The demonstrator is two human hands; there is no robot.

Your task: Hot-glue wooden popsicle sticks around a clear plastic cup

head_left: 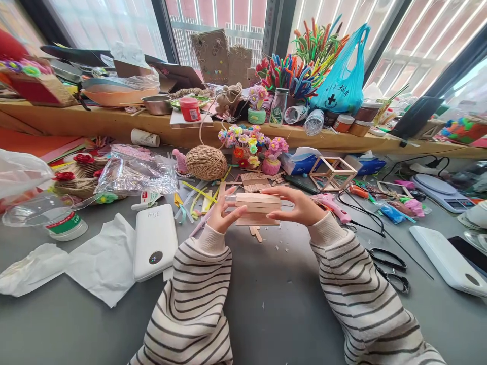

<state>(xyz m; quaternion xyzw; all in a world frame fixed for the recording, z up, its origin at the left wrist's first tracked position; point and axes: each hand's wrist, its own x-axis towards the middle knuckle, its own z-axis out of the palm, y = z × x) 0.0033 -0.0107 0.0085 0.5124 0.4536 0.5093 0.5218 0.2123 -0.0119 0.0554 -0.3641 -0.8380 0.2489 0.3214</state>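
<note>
Between both hands, a little above the grey table, is a small box-like piece made of wooden craft sticks (258,207) laid side by side. My left hand (224,213) grips its left end, thumb on the near side. The right end is held by my right hand (299,205), with the thumb low and the index finger along the top edge. Some fingers are hidden behind the piece. Loose craft sticks (257,234) lie on the table just below it, with more sticks (256,181) piled behind.
A ball of twine (206,163) and crochet-like flowers (247,142) stand behind. To the right lie a pink glue gun (335,207) with its cord, black-handled scissors (391,268) and a wooden stick frame (335,172). A white power bank (155,241) and crumpled paper (104,258) lie left.
</note>
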